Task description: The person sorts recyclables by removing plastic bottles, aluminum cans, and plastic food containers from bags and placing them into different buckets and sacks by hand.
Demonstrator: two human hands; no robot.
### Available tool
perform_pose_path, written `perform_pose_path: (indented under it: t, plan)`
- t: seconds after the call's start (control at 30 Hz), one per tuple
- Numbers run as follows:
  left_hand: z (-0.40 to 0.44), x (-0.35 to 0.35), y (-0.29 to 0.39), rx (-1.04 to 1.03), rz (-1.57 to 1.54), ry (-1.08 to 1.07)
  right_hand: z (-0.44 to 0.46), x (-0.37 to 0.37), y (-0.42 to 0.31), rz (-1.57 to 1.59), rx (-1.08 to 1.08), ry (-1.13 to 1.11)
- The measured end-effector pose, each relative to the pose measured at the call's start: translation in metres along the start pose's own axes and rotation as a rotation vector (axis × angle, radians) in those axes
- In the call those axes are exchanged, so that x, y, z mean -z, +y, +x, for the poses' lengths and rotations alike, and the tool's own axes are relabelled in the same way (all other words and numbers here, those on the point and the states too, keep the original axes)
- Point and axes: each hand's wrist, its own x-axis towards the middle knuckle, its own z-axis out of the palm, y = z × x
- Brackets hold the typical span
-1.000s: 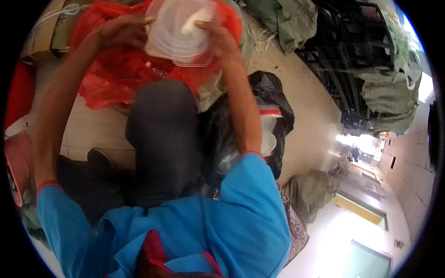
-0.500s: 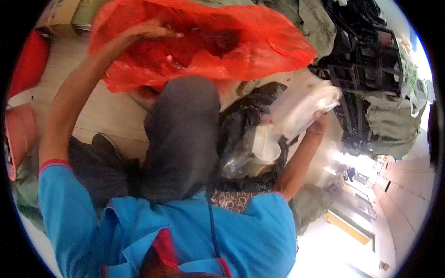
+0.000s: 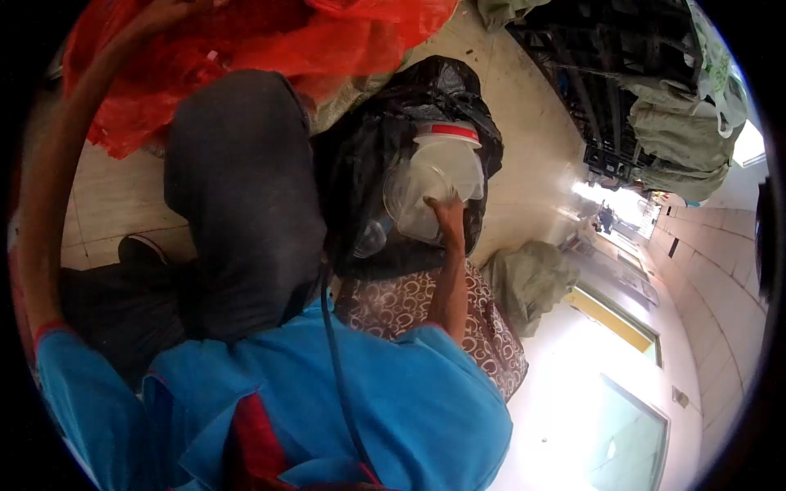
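My right hand (image 3: 448,216) reaches into an open black plastic bag (image 3: 352,155). Its thumb and fingers are on a clear plastic container (image 3: 419,214). Beside it in the bag lie a translucent tub (image 3: 458,164) with a red-banded rim and a clear plastic bottle (image 3: 372,239). At the top left, my left hand (image 3: 176,10) is over a red plastic bag (image 3: 270,45); the frame edge cuts off its fingers, so their grip is hidden.
My bent knee (image 3: 237,147) stands between the two bags. A brown patterned bag (image 3: 385,299) lies below the black one, with a grey-green sack (image 3: 532,282) to its right. Black crates (image 3: 606,74) and hanging cloth (image 3: 684,139) are at upper right, above the tiled floor (image 3: 524,139).
My right hand has come down from the right with white and clear plastic containers, into the black bag. The view has shifted, so the red bag sits higher and farther left.
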Motion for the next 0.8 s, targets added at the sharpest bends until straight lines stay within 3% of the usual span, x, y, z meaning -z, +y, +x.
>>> perform_pose_path:
  t: [0.1, 0.3, 0.4, 0.47, 0.5, 0.6, 0.63, 0.67, 0.73, 0.8]
  plan:
    - [0.004, 0.004, -0.025, -0.013, 0.019, -0.016, 0.034, -0.008, -0.006, 0.149, -0.138, -0.132]
    - [0.025, 0.001, -0.086, -0.091, -0.018, -0.073, 0.068, -0.032, 0.010, 0.027, 0.005, 0.123]
    - [0.049, 0.003, -0.140, -0.165, -0.064, -0.141, 0.072, -0.023, 0.007, 0.260, 0.020, 0.079]
    - [0.079, 0.002, -0.192, -0.295, -0.096, -0.193, 0.089, -0.012, 0.007, 0.124, -0.260, -0.087]
    - [0.053, 0.004, -0.164, -0.246, -0.061, -0.135, 0.090, -0.018, 0.008, 0.127, -0.158, -0.051]
    - [0.003, 0.013, -0.076, -0.123, 0.049, -0.004, 0.100, -0.015, 0.012, -0.004, -0.130, -0.059]
    - [-0.001, 0.013, -0.056, -0.092, 0.071, -0.029, 0.116, -0.010, 0.026, -0.246, -0.358, -0.089]
    - [-0.005, 0.012, -0.039, -0.059, 0.092, -0.062, 0.092, 0.001, -0.023, -0.161, -0.421, -0.198]
    - [-0.008, 0.009, -0.019, -0.019, 0.116, -0.101, 0.083, 0.008, -0.012, -0.112, -0.391, -0.063]
    - [-0.007, 0.005, -0.018, -0.046, 0.107, -0.089, 0.068, 0.028, -0.041, -0.187, -0.396, -0.194]
